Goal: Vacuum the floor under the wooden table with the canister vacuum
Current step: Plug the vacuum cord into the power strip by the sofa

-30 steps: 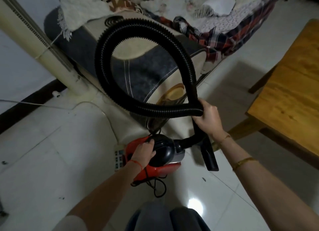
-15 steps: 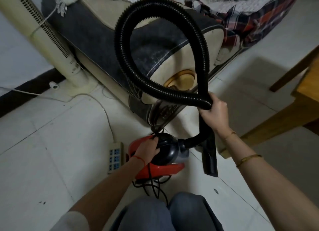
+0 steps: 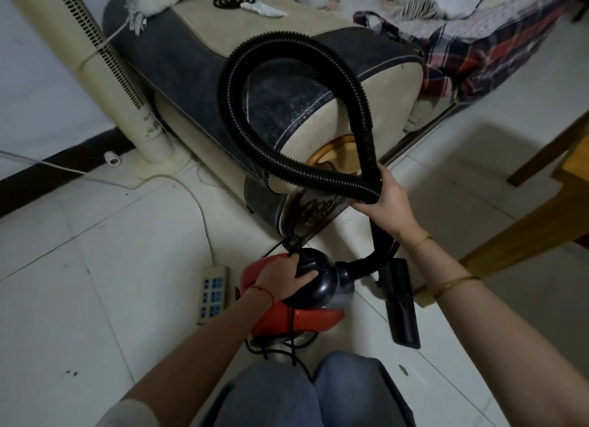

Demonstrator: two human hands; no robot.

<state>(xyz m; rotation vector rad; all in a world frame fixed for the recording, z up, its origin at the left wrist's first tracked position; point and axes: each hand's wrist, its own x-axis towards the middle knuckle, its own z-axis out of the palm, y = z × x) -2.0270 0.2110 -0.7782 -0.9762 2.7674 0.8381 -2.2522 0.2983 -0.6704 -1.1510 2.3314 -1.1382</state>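
We see the red canister vacuum (image 3: 296,318) on the white tile floor (image 3: 95,267), beside a power strip (image 3: 213,294). Left hand (image 3: 280,280) fingers clenched on its black top. Right hand (image 3: 387,203) fingers grasping the looped black hose (image 3: 255,127); nozzle (image 3: 403,302) hangs below. Wooden bench (image 3: 522,225) at right edge.

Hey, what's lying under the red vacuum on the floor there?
A loose tangle of black cord shows on the white tile below the vacuum, beside the knees. The left hand rests on top. Whatever sits directly beneath the body is covered.
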